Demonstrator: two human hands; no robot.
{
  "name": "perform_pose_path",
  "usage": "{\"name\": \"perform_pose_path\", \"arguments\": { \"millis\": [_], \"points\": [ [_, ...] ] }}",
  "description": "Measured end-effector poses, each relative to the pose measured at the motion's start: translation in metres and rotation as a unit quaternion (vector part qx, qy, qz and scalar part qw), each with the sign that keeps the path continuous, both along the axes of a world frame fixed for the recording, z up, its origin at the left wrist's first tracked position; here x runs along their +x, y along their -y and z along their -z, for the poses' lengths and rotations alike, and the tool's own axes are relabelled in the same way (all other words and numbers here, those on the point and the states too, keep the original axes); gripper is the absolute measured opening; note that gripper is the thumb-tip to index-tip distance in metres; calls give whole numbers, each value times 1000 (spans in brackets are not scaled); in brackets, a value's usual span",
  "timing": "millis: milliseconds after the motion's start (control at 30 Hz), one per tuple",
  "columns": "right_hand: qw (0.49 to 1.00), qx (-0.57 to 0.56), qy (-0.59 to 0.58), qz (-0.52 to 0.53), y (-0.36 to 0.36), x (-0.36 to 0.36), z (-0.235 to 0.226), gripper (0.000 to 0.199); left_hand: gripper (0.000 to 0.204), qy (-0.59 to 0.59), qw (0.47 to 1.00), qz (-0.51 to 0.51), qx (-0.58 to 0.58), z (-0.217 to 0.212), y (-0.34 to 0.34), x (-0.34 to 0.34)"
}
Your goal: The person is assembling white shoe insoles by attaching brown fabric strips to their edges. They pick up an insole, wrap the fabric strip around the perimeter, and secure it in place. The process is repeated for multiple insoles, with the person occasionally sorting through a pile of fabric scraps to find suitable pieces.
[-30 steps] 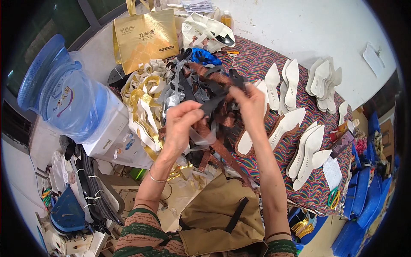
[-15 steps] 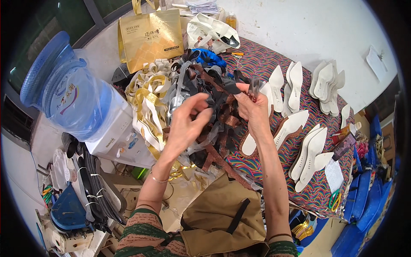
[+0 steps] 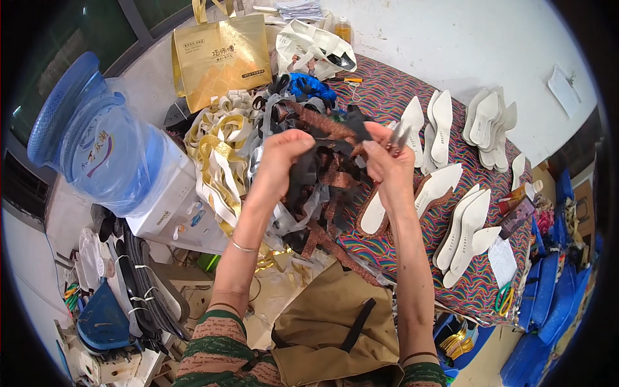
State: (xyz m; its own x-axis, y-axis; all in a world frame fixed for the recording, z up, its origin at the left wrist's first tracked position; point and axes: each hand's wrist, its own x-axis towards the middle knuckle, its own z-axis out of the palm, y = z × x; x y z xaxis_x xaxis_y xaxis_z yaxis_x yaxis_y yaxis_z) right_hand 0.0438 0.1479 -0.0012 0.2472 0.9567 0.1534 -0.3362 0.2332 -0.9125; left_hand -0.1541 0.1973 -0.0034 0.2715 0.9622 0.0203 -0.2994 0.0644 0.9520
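My left hand is closed, thumb pressed against the fingers, on a dark strip over a tangled heap. My right hand pinches a black strip between thumb and fingers. A small metallic tool also sits in this hand, too blurred to name. Beneath both hands lies the heap of black, grey and glittery brown strips. White insoles with brown glitter edging lie just right of the heap, partly behind my right wrist.
White and gold strips are piled at the left. Several white insoles lie on the patterned tablecloth. A gold bag and a white bag stand behind. A water dispenser flanks the table's left side.
My left hand has gone from loosely curled to closed, at nearly the same place. The black strip and the metallic tool at my right hand have shifted, and the tool is now blurred.
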Motion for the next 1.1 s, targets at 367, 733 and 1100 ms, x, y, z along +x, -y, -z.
{"name": "perform_pose_path", "arguments": {
  "millis": [367,733,1100],
  "points": [
    [993,15,-113,26,-24,15,18,21,12,138,985,99,-33,-27,53,-7],
    [915,-14,317,249,-42,70,48,19,14,137,988,-8,68,-57,83,-56],
    [930,164,324,51,79,-36,-12,35,19,153,986,69,-10,-27,96,-17]
  ]
}}
